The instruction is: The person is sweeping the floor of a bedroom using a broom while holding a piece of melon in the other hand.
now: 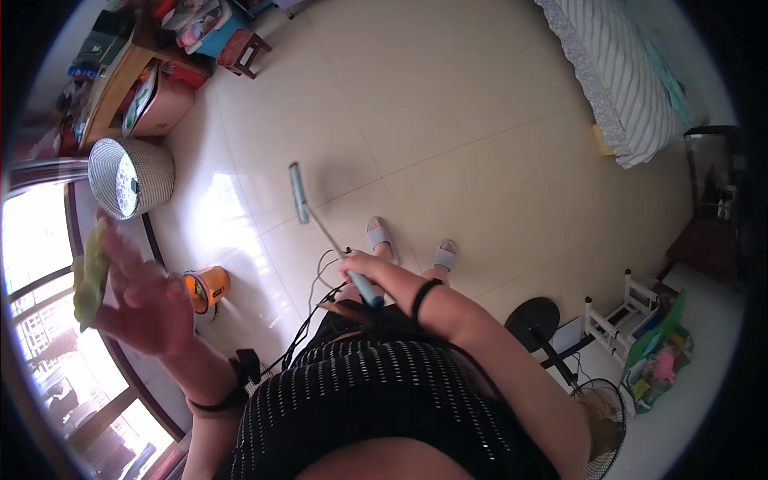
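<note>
My right hand [364, 266] is closed round the pole of a squeegee [326, 236] with a pale blue grip, held in front of my body. Its narrow blue-grey head [298, 193] points away from me over the tiled floor. On the left, my raised left hand [152, 300] is near the window [48, 312], slightly blurred. A crumpled yellow-green cloth [90, 276] lies along its fingers on the window side, and the hand grips it. Whether the cloth touches the glass I cannot tell.
A woven basket [152, 178] and an orange bucket [210, 288] stand at left. Farther off are a small red-brown stool [242, 54] and a cluttered desk [108, 100]. Black cables [304, 324] hang beside me. A bed [616, 80], a white rack [620, 320] and a fan [602, 420] are at right.
</note>
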